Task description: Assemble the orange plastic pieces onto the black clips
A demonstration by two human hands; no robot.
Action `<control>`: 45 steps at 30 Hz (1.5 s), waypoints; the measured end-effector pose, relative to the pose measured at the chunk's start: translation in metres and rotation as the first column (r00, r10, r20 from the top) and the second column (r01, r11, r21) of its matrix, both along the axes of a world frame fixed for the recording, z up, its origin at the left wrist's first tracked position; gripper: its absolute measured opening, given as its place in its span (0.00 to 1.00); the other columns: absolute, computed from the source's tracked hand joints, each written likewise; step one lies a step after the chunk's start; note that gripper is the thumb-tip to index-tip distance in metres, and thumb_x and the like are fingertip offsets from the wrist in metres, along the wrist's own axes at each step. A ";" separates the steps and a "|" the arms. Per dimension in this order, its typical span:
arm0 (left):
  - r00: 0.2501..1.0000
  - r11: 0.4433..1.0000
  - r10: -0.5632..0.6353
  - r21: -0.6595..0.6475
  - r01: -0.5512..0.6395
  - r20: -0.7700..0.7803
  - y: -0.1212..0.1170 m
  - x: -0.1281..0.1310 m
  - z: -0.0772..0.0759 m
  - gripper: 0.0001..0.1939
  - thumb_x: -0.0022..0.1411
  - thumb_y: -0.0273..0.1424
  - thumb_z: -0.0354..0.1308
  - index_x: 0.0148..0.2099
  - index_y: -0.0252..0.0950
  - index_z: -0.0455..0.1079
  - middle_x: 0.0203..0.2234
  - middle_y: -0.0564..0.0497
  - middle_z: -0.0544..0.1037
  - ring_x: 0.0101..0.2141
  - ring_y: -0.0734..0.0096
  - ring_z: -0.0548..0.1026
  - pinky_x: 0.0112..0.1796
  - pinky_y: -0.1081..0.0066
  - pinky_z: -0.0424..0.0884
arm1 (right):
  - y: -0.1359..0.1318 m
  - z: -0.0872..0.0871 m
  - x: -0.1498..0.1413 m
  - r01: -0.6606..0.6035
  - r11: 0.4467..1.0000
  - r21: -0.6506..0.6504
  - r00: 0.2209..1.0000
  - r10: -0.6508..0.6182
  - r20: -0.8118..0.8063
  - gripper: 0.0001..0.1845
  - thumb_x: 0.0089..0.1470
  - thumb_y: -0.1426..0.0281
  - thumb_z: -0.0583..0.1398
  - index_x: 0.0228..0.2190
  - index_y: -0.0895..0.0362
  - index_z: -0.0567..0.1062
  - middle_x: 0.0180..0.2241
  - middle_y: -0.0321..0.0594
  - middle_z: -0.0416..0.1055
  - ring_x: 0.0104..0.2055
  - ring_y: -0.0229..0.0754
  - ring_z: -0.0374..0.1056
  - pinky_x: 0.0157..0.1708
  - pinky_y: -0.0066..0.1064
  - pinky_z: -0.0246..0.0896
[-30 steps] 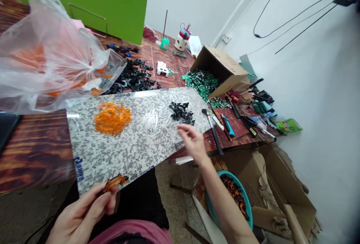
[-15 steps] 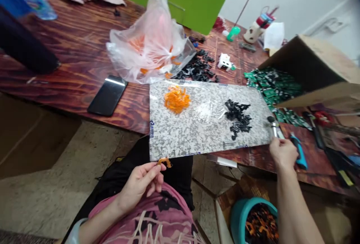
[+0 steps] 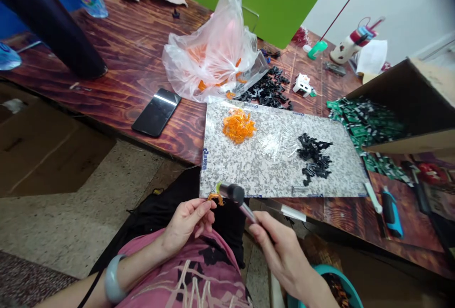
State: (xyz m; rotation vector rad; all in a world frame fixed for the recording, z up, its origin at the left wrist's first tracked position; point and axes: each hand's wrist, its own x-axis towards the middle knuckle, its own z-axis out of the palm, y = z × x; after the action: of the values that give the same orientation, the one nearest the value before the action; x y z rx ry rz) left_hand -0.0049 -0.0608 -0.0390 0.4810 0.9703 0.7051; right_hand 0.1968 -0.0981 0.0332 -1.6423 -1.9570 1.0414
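Note:
My left hand [image 3: 186,220] pinches a small orange plastic clip [image 3: 215,198] just below the near edge of a speckled grey board [image 3: 270,170]. My right hand [image 3: 280,249] grips the handle of a small hammer [image 3: 234,195], whose dark head sits right beside the orange clip. On the board lie a pile of orange clips [image 3: 238,125] at the left and a pile of black plastic parts [image 3: 314,156] at the right.
A clear plastic bag [image 3: 213,52] with orange clips and more black parts [image 3: 266,91] lie behind the board. A black phone [image 3: 156,112] rests on the wooden table. A cardboard box [image 3: 412,99] spills green parts [image 3: 359,118] at right. A blue-handled tool [image 3: 391,211] lies nearby; a teal bowl [image 3: 341,289] sits below.
My right hand left the table's right side with the hammer and brought its head to the orange clip held in my left hand. The view has swung left and down.

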 end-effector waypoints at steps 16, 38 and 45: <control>1.000 0.999 -0.006 0.049 0.006 0.003 0.000 0.000 0.003 0.19 0.53 0.45 0.62 0.28 0.30 0.70 0.15 0.54 0.73 0.12 0.84 0.60 0.13 0.80 0.51 | -0.008 -0.009 -0.008 -0.070 0.998 -0.011 0.995 0.070 0.065 0.09 0.62 0.69 0.48 0.37 0.54 0.67 0.26 0.36 0.66 0.24 0.37 0.62 0.24 0.26 0.57; 0.986 0.974 -0.161 0.157 0.165 -0.042 -0.001 -0.006 0.006 0.17 0.57 0.42 0.58 0.37 0.30 0.70 0.20 0.53 0.73 0.17 0.81 0.66 0.17 0.81 0.55 | 0.002 -0.009 0.066 0.476 0.859 0.189 0.860 -0.499 0.105 0.14 0.58 0.60 0.53 0.34 0.57 0.71 0.20 0.32 0.60 0.21 0.35 0.56 0.22 0.25 0.52; 0.928 0.637 -0.161 0.683 0.358 -0.336 0.016 -0.011 0.016 0.10 0.63 0.26 0.51 0.44 0.33 0.71 0.28 0.50 0.79 0.29 0.73 0.75 0.33 0.74 0.69 | 0.047 -0.037 0.213 0.708 0.399 0.582 0.179 -0.899 0.400 0.19 0.49 0.64 0.58 0.39 0.63 0.78 0.27 0.49 0.73 0.31 0.50 0.68 0.32 0.36 0.56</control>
State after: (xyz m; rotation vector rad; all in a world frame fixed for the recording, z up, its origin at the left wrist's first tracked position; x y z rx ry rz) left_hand -0.0164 -0.0448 -0.0232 1.4417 0.7811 0.7655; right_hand 0.4097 -0.0515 -0.0037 -2.6129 -0.9474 -0.3497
